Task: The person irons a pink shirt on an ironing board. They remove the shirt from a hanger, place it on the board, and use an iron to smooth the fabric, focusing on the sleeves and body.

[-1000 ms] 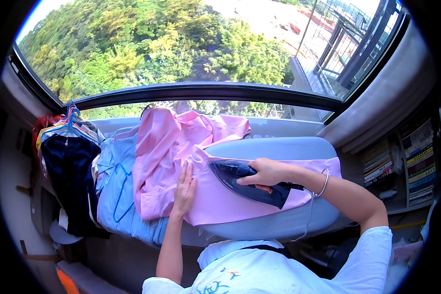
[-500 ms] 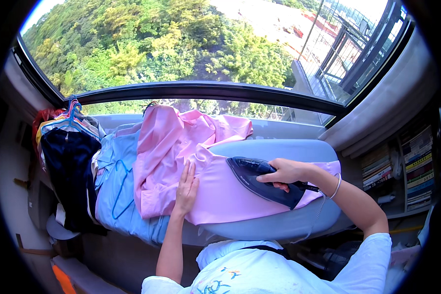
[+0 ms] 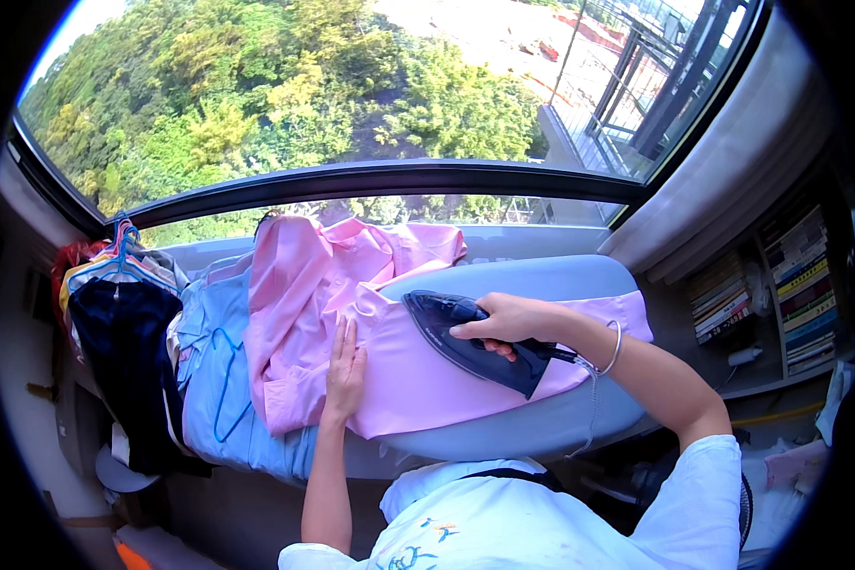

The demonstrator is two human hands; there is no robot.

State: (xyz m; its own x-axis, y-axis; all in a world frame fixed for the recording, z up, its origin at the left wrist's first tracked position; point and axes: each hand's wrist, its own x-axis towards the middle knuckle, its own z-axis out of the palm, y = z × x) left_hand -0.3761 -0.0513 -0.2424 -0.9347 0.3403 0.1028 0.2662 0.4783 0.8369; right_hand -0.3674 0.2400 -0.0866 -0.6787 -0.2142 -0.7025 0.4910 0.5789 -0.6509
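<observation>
A pink shirt lies partly spread over the light blue ironing board, its sleeve and upper part heaped in folds on the left. My right hand is wrapped round the handle of a dark iron. The iron's soleplate rests on the smooth part of the shirt, tip toward the far left. Palm down, my left hand presses flat on the shirt left of the iron, fingers stretched out. A cord runs from the iron's heel past my right wrist.
Blue garments with a blue hanger lie left of the shirt. Dark trousers and other clothes hang at the far left. A window stands behind the board. Books fill shelves on the right.
The iron has slid a little to the left over the shirt, with my right hand still on it. My left hand stays flat on the cloth. The whole view has shifted slightly.
</observation>
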